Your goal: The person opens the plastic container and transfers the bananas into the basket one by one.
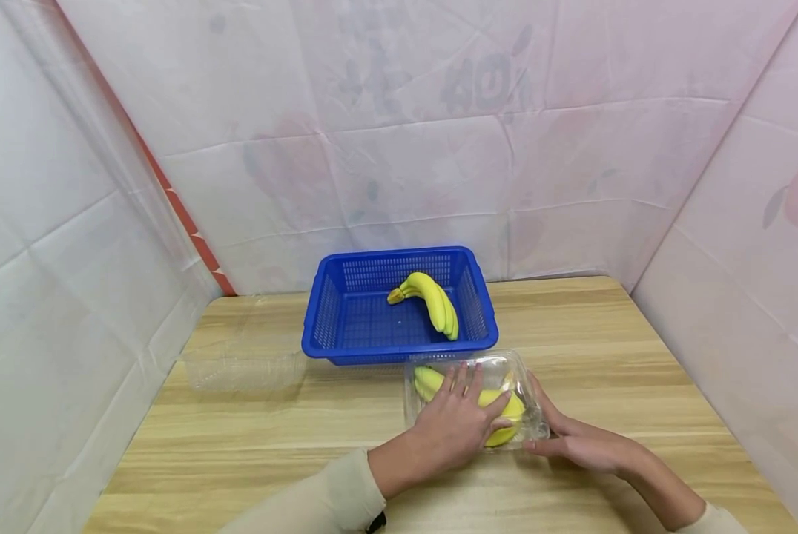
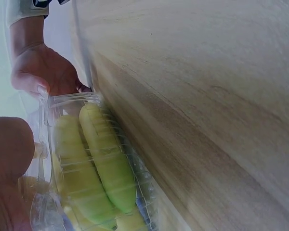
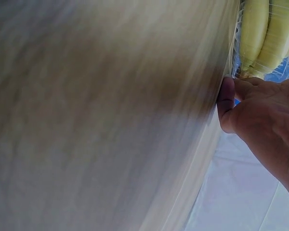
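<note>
The left hand [image 1: 462, 423] presses flat on the clear plastic clamshell box of yellow bananas [image 1: 474, 398], near the blue plastic basket [image 1: 399, 305]. The right hand [image 1: 575, 439] grips its right edge; uneven pressure could pop the lid or bruise fruit

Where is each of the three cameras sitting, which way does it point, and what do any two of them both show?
Head: worn high, looks forward and down at the wooden table, the blue basket, the clear box, the left hand and right hand, both sleeves.
Left wrist: low beside the table, tilted, looks along the clear box toward the right hand; part of the left hand at the edge.
Right wrist: very close and blurred, looks past the right hand at the box.
Shared: all three show the bananas in the box.
</note>
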A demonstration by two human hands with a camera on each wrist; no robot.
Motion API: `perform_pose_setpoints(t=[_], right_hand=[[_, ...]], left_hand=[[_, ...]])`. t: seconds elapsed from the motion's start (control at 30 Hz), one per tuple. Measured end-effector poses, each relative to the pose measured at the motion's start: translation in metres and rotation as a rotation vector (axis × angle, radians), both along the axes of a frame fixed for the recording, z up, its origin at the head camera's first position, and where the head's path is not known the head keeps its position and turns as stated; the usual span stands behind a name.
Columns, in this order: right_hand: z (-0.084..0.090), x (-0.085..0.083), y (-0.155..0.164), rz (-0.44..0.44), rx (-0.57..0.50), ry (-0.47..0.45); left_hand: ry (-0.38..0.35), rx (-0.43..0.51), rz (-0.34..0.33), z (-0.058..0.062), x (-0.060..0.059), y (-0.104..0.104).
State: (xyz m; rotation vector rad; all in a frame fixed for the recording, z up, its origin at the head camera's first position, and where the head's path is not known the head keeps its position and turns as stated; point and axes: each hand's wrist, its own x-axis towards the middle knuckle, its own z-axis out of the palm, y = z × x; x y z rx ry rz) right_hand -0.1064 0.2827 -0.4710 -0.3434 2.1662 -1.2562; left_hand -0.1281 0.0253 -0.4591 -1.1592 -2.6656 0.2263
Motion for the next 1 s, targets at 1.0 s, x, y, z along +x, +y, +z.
perform_pose_setpoints(t=[1.0], right_hand=[[-0.0007, 0.0008, -0.0012, 0.014, 0.093, 0.067]], left_hand=[[-0.174, 0.064, -0.024, 0.0087, -0.0038, -0.0084]])
